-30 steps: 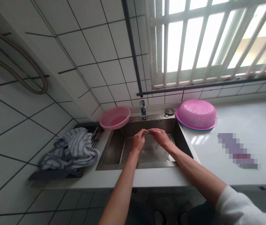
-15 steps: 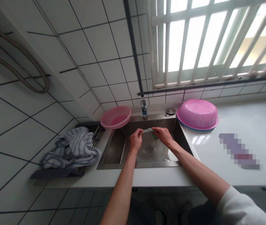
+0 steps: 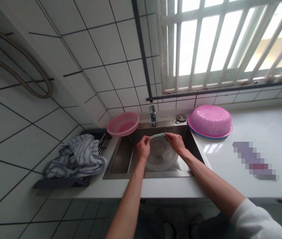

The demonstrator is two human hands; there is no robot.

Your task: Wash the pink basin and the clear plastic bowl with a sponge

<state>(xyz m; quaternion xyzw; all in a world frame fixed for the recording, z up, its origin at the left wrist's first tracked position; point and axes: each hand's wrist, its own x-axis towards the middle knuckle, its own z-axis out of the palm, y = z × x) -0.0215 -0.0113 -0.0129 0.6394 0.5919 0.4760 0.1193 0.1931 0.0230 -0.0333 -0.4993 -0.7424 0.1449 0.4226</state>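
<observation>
Inside the steel sink (image 3: 116,161) is a round, see-through basket (image 3: 159,156) with a finely patterned wall, like a plastic colander. My left hand (image 3: 144,148) pinches its rim at the upper left. At the far rim my right hand (image 3: 176,142) is closed on a small pale green cloth (image 3: 163,134), folded over the edge. Most of the cloth is hidden by my fingers. The basket is tilted, its far rim raised between both hands.
Behind the sink stands a faucet (image 3: 152,114), with a drain plug (image 3: 181,118) to its right. A pink basin (image 3: 123,124) sits at the back left, an upturned pink colander (image 3: 210,121) at the right. A striped towel (image 3: 78,156) lies on the left rack.
The green cloth has slid along the rim; its hanging end no longer shows below my right hand. My right hand has shifted slightly up, and more of the basket shows.
</observation>
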